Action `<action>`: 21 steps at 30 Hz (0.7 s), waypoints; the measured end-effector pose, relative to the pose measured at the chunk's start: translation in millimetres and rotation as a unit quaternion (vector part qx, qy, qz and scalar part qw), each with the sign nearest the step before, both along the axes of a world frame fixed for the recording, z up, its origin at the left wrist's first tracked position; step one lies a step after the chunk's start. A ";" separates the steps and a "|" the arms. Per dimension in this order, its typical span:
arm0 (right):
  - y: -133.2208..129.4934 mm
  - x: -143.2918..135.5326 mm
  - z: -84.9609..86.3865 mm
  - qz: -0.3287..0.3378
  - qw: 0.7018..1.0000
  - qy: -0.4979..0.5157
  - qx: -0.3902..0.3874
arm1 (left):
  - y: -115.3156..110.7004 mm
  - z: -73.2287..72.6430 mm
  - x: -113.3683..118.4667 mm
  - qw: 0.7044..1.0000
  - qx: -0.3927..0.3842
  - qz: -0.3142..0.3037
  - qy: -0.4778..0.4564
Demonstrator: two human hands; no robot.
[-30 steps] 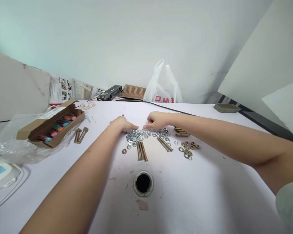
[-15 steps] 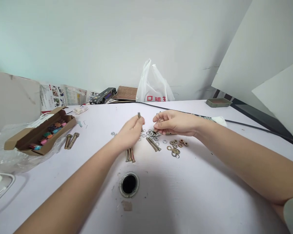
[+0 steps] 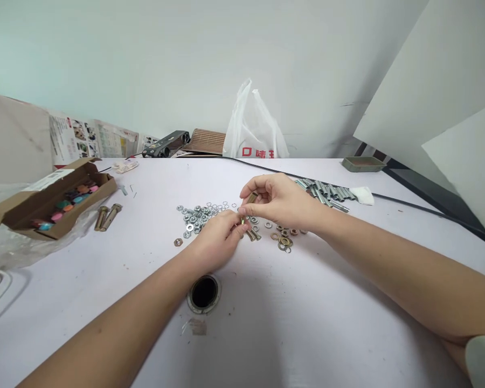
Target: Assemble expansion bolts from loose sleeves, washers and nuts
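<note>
A: And there it is, your two hands meeting in the thick of it! Your right hand (image 3: 272, 202) is nearly closed, thumb and fingers pinching a brass-coloured sleeve (image 3: 251, 198), which leans at a tilt with one end poking up between your fingers.

B: Your left hand (image 3: 220, 237) sits just below, fingers curled in, and a brassy glint shows right where the two hands meet. Does the left have a piece of its own, or a share of that same one? I can't tell; your fingers hide it.

A: Right beside your left thumb, brass-coloured bolts (image 3: 255, 235) lie on the table (image 3: 327, 323). Past your left knuckles, look at that crowd of silver nuts and washers (image 3: 193, 219), with a copper-toned nut (image 3: 178, 242) out to their near side!

B: Over to the near side of your right wrist, brass-toned washers (image 3: 285, 242) overlap. Beyond that wrist, you've got silver tubes (image 3: 327, 193) heaped up, a white pad (image 3: 362, 196) at their end.

A: Close under your left wrist, a round hole (image 3: 204, 293) in the tabletop. And well off to the left of that hand, an open cardboard box (image 3: 95, 202) holds coloured pieces (image 3: 67, 206), two big bolts (image 3: 109, 217) lying just beside it.
</note>
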State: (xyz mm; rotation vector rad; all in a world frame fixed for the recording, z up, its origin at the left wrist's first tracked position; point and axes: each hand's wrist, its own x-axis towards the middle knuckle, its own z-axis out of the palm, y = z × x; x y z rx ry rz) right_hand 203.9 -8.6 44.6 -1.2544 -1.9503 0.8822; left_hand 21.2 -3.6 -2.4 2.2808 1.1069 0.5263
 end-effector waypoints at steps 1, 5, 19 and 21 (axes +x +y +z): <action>0.2 -2.1 -1.7 0.000 1.000 -0.011 0.008 | 0.6 -0.3 -0.3 1.000 -0.005 -0.003 0.003; 1.0 -7.1 -5.4 0.020 1.000 -0.016 0.003 | 3.6 -2.8 -4.5 0.999 -0.031 -0.014 -0.003; -1.1 41.4 0.8 -0.013 0.946 -0.317 -0.065 | 2.8 -0.3 -8.4 0.996 -0.076 0.002 0.036; 3.3 42.8 -5.8 0.014 0.941 -0.318 -0.111 | 3.1 -1.1 -8.2 0.997 -0.071 0.008 0.038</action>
